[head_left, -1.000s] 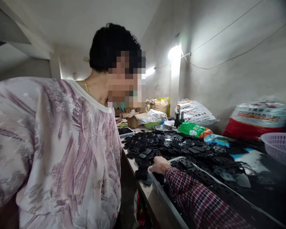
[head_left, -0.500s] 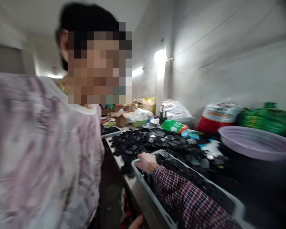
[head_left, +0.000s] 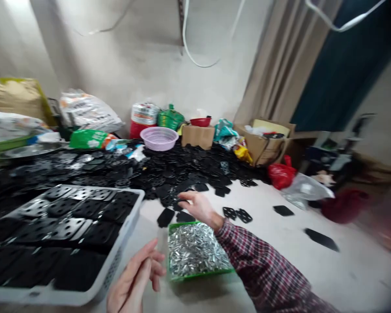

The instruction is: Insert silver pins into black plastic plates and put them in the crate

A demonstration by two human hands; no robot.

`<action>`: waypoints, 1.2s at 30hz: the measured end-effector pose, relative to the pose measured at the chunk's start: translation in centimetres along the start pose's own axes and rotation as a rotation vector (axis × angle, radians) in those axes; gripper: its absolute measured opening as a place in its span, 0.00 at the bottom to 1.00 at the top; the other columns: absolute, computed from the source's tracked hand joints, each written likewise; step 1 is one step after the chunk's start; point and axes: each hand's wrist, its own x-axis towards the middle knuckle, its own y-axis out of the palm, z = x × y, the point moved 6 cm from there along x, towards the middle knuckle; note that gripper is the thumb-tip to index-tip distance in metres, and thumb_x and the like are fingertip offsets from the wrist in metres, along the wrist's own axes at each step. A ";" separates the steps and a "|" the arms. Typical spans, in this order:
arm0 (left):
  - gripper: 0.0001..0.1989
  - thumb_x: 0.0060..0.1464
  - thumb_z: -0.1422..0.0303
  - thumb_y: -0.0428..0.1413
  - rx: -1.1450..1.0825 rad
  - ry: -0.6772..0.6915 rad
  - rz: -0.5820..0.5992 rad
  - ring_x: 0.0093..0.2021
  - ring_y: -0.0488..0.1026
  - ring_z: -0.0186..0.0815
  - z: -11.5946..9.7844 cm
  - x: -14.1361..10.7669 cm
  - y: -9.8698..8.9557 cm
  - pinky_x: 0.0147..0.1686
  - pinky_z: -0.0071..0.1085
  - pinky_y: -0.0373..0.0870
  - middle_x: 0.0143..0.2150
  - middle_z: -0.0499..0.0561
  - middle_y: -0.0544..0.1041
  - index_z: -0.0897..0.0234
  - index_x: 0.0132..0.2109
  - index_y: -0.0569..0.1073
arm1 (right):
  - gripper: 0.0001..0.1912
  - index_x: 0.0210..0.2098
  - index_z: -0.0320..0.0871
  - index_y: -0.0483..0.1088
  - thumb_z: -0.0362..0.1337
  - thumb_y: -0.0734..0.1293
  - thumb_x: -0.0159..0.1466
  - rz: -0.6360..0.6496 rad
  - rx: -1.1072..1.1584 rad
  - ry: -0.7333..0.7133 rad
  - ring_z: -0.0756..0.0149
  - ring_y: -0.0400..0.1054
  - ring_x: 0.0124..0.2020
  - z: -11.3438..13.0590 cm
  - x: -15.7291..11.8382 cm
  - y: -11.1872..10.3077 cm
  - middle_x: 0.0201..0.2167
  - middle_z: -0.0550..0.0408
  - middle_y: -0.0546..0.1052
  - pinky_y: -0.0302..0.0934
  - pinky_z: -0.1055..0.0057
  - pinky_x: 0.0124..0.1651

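Observation:
My right hand reaches over the far edge of a green tray full of small silver metal pieces. Its fingers stretch toward loose black plates and appear to hold nothing. Left of the tray, my left hand hangs with fingers apart and nothing seen in it. Farther left stands a white plastic basket, where flat black plates with holes lie in rows. A big heap of similar black plates spreads behind both containers.
Along the wall stand a purple basket, filled sacks and cardboard boxes. A red bag and a clear plastic bag lie at the right. A few single plates lie scattered on the white tabletop.
The view has swung right, away from the co-worker. My right hand has left the white basket's rim and is now over the green tray; my left hand has come into full view.

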 end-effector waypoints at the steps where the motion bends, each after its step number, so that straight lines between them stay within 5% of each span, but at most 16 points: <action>1: 0.17 0.46 0.57 0.64 0.004 -0.020 0.052 0.27 0.73 0.38 0.5 0.1 1.3 0.22 0.29 0.69 0.30 0.52 0.79 0.60 0.41 0.82 | 0.18 0.52 0.46 0.74 0.41 0.63 0.66 -0.008 -0.029 0.097 0.64 0.71 0.51 -4.4 -1.6 -1.9 0.51 0.55 0.77 0.61 0.71 0.53; 5: 0.18 0.51 0.55 0.60 0.072 -0.098 0.232 0.24 0.69 0.34 2.2 0.1 5.7 0.25 0.29 0.70 0.25 0.49 0.75 0.61 0.45 0.81 | 0.17 0.46 0.39 0.77 0.32 0.61 0.63 -0.005 -0.186 0.475 0.59 0.74 0.43 -18.7 -8.6 -7.4 0.43 0.47 0.81 0.63 0.69 0.45; 8: 0.19 0.54 0.54 0.58 0.082 -0.133 0.295 0.24 0.68 0.33 3.7 0.3 8.0 0.26 0.27 0.69 0.24 0.48 0.74 0.60 0.47 0.80 | 0.16 0.46 0.38 0.77 0.34 0.63 0.61 0.016 -0.260 0.625 0.56 0.74 0.45 -24.4 -11.9 -8.0 0.43 0.43 0.80 0.62 0.68 0.45; 14: 0.22 0.51 0.53 0.60 0.265 -0.182 0.502 0.28 0.72 0.36 6.0 1.4 11.0 0.25 0.27 0.70 0.29 0.51 0.77 0.60 0.49 0.79 | 0.24 0.56 0.45 0.67 0.44 0.65 0.62 -0.002 -0.297 0.656 0.52 0.66 0.54 -26.4 -12.0 -4.8 0.53 0.44 0.74 0.56 0.63 0.49; 19: 0.21 0.51 0.54 0.61 0.212 -0.218 0.439 0.27 0.71 0.34 6.6 0.5 11.9 0.26 0.27 0.70 0.28 0.50 0.77 0.61 0.48 0.80 | 0.31 0.56 0.44 0.67 0.36 0.70 0.52 -0.036 -0.243 0.680 0.49 0.66 0.50 -26.9 -10.8 -5.0 0.48 0.43 0.74 0.55 0.61 0.47; 25: 0.21 0.50 0.55 0.62 0.152 -0.281 0.363 0.29 0.73 0.36 8.2 -0.5 10.9 0.25 0.28 0.71 0.31 0.52 0.79 0.63 0.47 0.79 | 0.17 0.48 0.40 0.72 0.34 0.61 0.61 -0.107 0.024 0.610 0.61 0.71 0.38 -23.8 -11.5 -5.9 0.39 0.48 0.78 0.61 0.68 0.38; 28: 0.23 0.49 0.53 0.62 0.177 -0.313 0.345 0.32 0.76 0.39 8.7 -0.5 10.7 0.27 0.31 0.74 0.34 0.54 0.80 0.64 0.47 0.79 | 0.21 0.55 0.41 0.67 0.40 0.59 0.65 -0.139 0.356 0.465 0.64 0.72 0.34 -18.4 -12.0 -4.4 0.42 0.50 0.77 0.64 0.72 0.31; 32: 0.31 0.46 0.51 0.64 0.119 -0.381 0.242 0.35 0.79 0.43 9.8 -0.8 11.3 0.31 0.34 0.78 0.45 0.57 0.81 0.64 0.53 0.75 | 0.15 0.46 0.43 0.72 0.41 0.68 0.60 -0.139 1.019 0.219 0.67 0.70 0.28 -8.9 -12.6 -1.2 0.34 0.55 0.77 0.65 0.73 0.27; 36: 0.30 0.38 0.54 0.69 -0.093 -0.531 0.074 0.29 0.78 0.44 11.6 -0.5 10.6 0.24 0.34 0.76 0.35 0.56 0.82 0.68 0.45 0.76 | 0.07 0.37 0.45 0.79 0.32 0.68 0.61 -0.259 0.770 0.059 0.65 0.71 0.37 -4.1 -12.7 -1.3 0.34 0.55 0.77 0.66 0.70 0.40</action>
